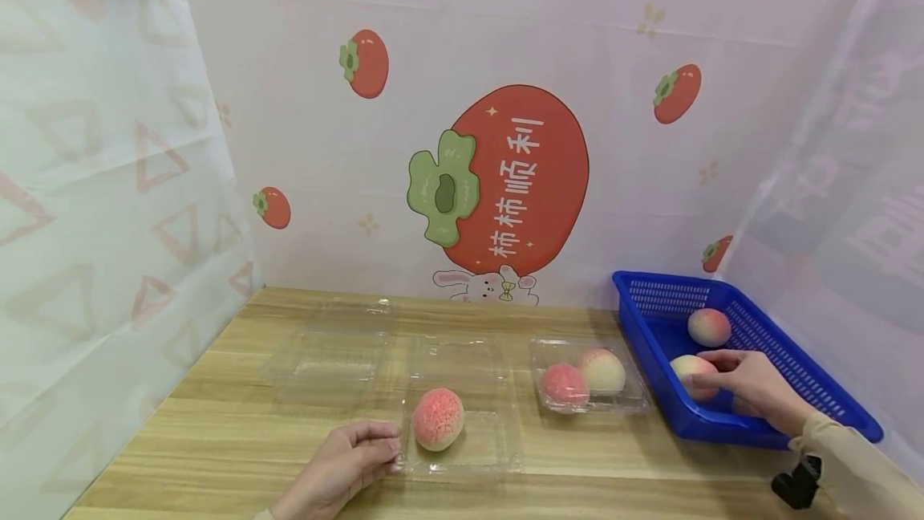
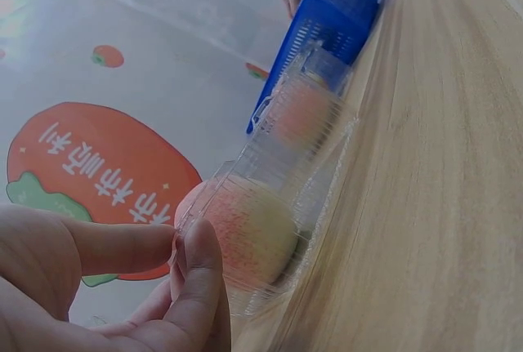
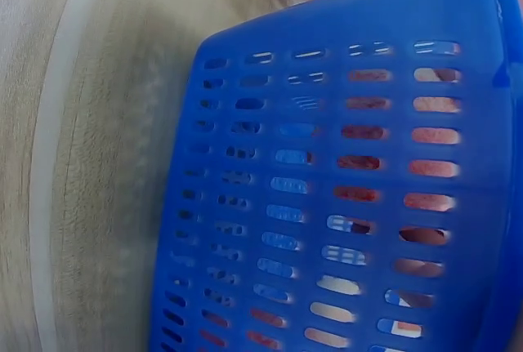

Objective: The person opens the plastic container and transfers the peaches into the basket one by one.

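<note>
The right hand (image 1: 751,383) has its thumb and fingers around a pink-and-cream peach (image 1: 691,374) inside the blue basket (image 1: 715,429), toward its near left part. A second peach (image 1: 710,327) lies just behind it in the basket. The left hand (image 1: 350,460) pinches the left edge of the open plastic box (image 1: 484,441), where one peach (image 1: 438,420) sits to the left. Between that box and the basket, a clear container (image 1: 628,404) holds two peaches (image 1: 585,379). Another open box (image 1: 332,359) lies farther left on the wooden table (image 1: 216,424).
</note>
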Tool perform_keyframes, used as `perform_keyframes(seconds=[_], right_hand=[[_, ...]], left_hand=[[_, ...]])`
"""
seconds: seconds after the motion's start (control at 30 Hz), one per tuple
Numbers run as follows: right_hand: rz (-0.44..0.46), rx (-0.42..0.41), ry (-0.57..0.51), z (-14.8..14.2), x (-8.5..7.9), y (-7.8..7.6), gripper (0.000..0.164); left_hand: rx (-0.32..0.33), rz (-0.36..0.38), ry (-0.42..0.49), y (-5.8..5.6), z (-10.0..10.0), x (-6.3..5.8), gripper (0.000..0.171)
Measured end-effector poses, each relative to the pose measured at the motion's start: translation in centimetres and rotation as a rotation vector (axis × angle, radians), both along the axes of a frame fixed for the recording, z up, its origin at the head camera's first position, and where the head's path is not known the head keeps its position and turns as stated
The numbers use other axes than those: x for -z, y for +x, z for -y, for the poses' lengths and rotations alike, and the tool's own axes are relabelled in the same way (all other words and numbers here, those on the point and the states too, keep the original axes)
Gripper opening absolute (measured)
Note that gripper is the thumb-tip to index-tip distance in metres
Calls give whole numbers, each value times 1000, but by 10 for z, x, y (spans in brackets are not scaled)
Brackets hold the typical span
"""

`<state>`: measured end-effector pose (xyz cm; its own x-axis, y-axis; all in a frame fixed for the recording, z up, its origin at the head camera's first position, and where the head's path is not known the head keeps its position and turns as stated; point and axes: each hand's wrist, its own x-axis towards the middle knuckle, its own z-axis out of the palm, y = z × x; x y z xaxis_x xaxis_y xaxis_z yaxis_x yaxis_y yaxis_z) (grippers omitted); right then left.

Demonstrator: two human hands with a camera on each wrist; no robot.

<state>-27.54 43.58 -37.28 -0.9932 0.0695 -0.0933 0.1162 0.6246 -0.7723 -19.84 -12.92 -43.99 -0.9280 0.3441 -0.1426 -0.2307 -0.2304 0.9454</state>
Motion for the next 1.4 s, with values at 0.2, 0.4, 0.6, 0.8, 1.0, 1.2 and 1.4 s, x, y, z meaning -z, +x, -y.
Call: perform_keyframes(seconds=[0.2, 0.4, 0.6, 0.8, 1.0, 1.2, 1.4], right_hand=[[10, -21, 20, 0, 3, 0, 73], [0, -40, 29, 0, 2, -1, 73], [-150, -23, 86, -2, -8, 0, 71], [-246, 57, 31, 2, -19, 4, 61], [-298, 45, -70, 14, -23, 6, 53], [-322, 31, -211, 38, -25, 7, 53], [-398, -29, -322, 66, -25, 9, 52]], left_hand=[[6, -6, 6, 0, 0, 0, 40], [11, -8, 3, 0, 0, 1, 40], [10, -8, 6, 0, 0, 2, 42], [12, -9, 7, 1, 0, 2, 41], [9, -6, 10, 2, 0, 2, 41], [3, -3, 6, 3, 1, 2, 43], [-5, -5, -2, 2, -2, 1, 42]])
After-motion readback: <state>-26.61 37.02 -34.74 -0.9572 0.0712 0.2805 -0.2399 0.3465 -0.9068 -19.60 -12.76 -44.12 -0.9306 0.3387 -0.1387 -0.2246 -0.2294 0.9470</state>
